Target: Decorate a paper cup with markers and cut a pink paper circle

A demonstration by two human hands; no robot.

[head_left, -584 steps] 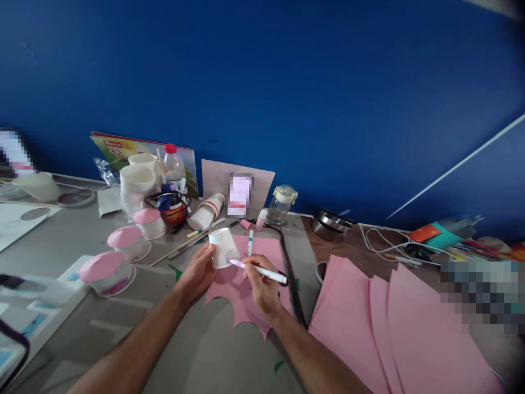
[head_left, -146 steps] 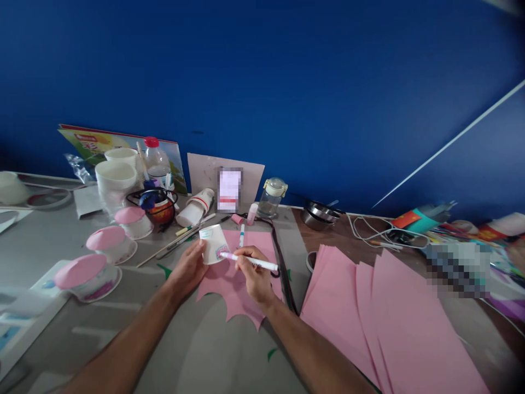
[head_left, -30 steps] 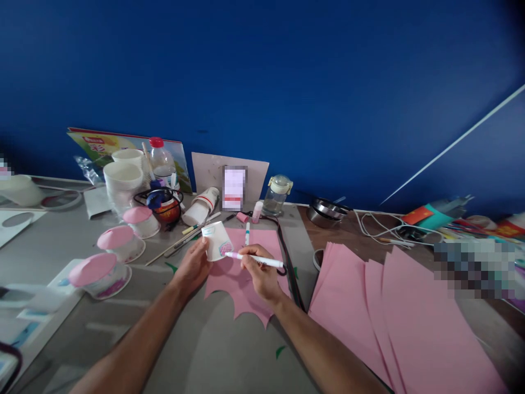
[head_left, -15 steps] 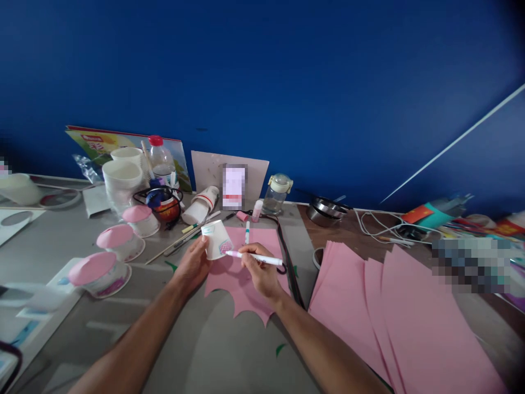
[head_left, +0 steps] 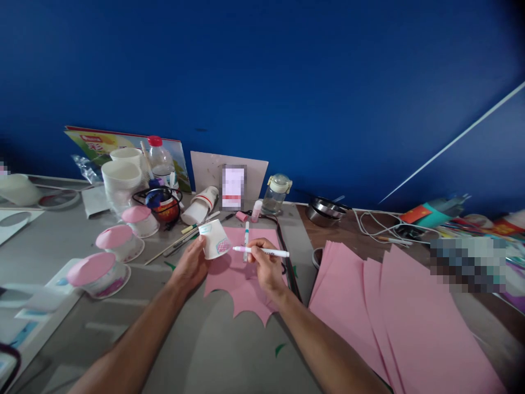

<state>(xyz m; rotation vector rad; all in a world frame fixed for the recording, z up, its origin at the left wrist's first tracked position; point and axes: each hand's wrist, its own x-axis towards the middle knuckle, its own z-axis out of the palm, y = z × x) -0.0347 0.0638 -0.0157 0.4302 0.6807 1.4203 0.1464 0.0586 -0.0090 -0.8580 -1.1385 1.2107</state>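
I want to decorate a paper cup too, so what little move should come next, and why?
I'd probably turn the cup a little with the left hand, bringing the blue outline toward the marker in the right hand. The patch near the marker's tip has pink criss-cross lines, while that outline shows no pink that I can see.

I hold a tipped white cup (head_left: 214, 236) with pink and blue lines, my white pen (head_left: 277, 253) just right of it.
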